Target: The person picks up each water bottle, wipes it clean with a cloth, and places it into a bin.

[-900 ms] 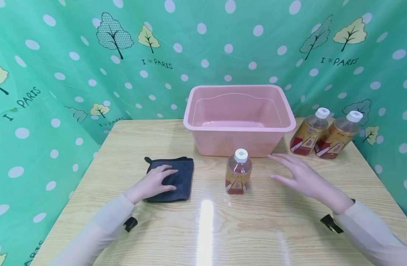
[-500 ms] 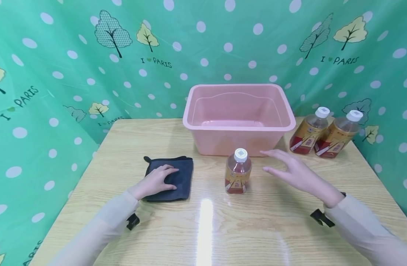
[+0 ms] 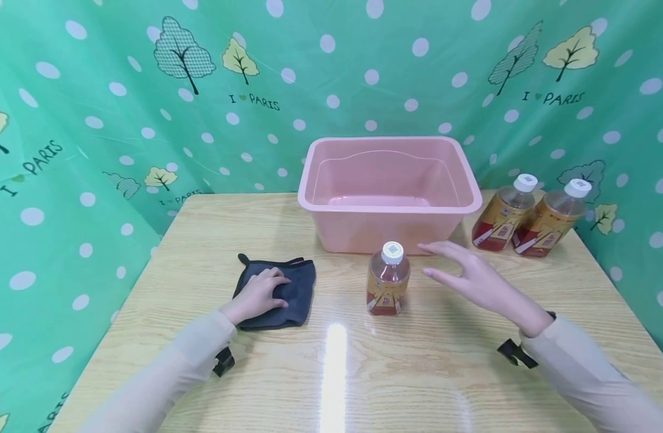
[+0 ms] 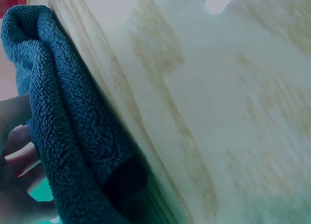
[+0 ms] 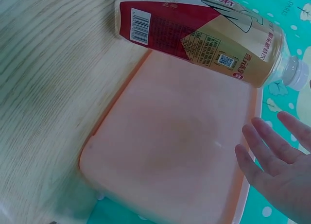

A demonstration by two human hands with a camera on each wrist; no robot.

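My left hand (image 3: 260,294) lies on a folded dark blue towel (image 3: 301,296) on the left of the table, fingers curled and pinching up its fabric. The left wrist view has the fingers (image 4: 19,156) against the bunched fluffy towel (image 4: 73,122). A tea-coloured drink bottle (image 3: 387,287) with a white cap stands upright before the pink tub (image 3: 358,233). To its right, my right hand (image 3: 476,281) hovers with fingers and thumb spread, apart from the bottle. In the right wrist view that hand (image 5: 282,163) holds nothing, near the bottle's cap (image 5: 295,73).
Two more such bottles, one nearer (image 3: 496,222) and one further right (image 3: 550,225), stand close together at the tub's right. A green polka-dot curtain (image 3: 288,168) hangs behind the wooden table (image 3: 418,373) and down both sides.
My right hand has moved left toward the middle bottle, fingers still spread. My left fingers have curled in, and the towel's flat top has wrinkled and bunched slightly.
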